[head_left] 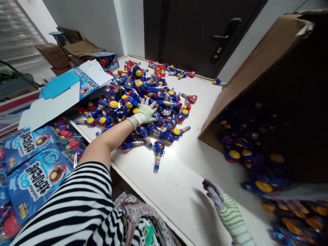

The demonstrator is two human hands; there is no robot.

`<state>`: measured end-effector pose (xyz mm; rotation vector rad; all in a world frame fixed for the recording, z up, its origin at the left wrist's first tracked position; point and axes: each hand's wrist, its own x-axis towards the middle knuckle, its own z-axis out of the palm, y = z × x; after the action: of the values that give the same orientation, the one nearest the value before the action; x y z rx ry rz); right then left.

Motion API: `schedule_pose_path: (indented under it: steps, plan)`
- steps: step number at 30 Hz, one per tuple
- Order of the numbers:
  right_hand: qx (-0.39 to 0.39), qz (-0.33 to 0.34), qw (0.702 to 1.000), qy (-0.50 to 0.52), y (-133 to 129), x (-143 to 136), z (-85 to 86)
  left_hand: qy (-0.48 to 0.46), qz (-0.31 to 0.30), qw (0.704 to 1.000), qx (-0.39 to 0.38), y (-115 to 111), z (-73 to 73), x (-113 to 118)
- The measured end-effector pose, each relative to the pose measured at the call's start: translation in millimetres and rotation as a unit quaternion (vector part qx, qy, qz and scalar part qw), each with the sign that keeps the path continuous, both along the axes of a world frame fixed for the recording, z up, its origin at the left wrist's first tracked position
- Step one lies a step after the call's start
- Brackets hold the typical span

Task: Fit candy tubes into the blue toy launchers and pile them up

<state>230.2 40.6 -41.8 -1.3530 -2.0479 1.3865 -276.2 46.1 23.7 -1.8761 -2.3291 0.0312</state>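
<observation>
A large heap of small blue plastic toys (133, 94) with yellow round discs, red parts and clear tubes covers the far part of the white table (184, 160). My left hand (145, 112), in a striped glove with bare-looking fingertips, rests on the heap with its fingers spread. Whether it touches one toy in particular I cannot tell. Just in front of the heap lies a single toy (158, 155), its tube towards me. Over the table at the lower right is my right hand (224, 205), similarly gloved, fingers stretched out and nothing in them.
A big cardboard box (238, 71) lies on its side at the right, with more toys (256, 160) inside and by its mouth. At the left are printed blue display boxes (38, 184) and a flattened carton (58, 99). Behind the table stands a dark door (184, 30).
</observation>
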Motion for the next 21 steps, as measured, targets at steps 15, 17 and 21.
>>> schedule_pose_path:
  steps: [15, 17, 21]
  plan:
    - [0.210, -0.142, 0.958, 0.131, 80.9, 13.8, 166.5, -0.154, -0.004, 0.986, 0.063, 4.7, 0.8, -26.0]
    - [0.218, -0.187, 0.927, 0.239, 115.9, -1.0, 219.9, -0.240, 0.005, 0.963, 0.119, 15.6, 11.3, 8.1]
    - [0.098, -0.200, 0.913, 0.341, 186.8, -50.2, 304.2, -0.437, -0.063, 0.891, 0.107, 36.2, 12.5, 126.2]
